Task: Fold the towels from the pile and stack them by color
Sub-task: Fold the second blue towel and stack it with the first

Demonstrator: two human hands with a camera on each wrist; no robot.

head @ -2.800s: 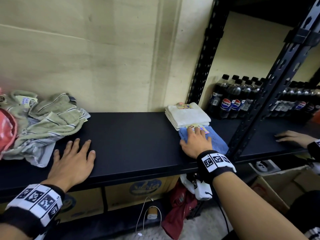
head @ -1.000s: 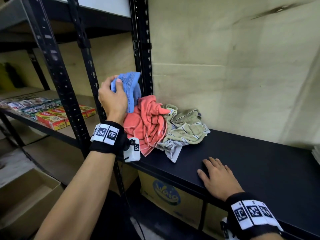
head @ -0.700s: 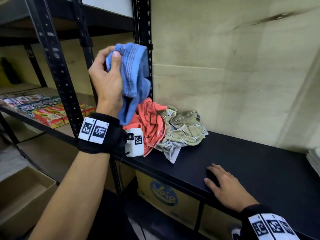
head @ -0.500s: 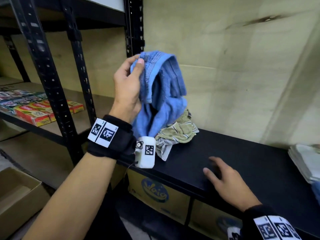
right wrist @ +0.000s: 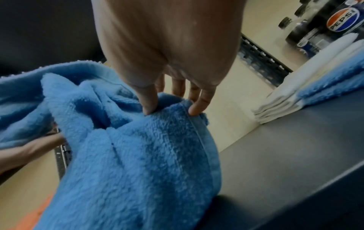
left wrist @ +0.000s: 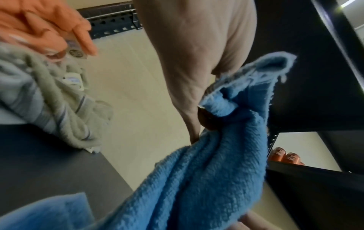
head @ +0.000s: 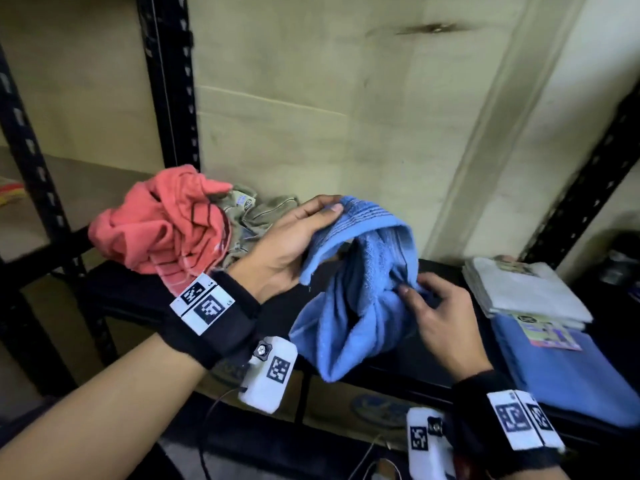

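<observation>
Gripping the crumpled blue towel (head: 356,299), left hand (head: 287,247) and right hand (head: 440,317) pinch its edges; spreading it flat for folding likely comes next.

The blue towel (head: 360,306) is fluffy terry cloth; the black shelf (right wrist: 295,147) looks smooth, matt.

We get dim, flat indoor light in the head view, w/ the shelf uprights bowed by wide-angle distortion at the edges; the red towel (head: 162,226) left of the fingers is smeared by motion blur; both wrist views are brighter, w/ the cream wall beyond the fingertips washed out; the blue towel (right wrist: 138,155) under the fingers is fairly sharp, bottles far right soft.
</observation>
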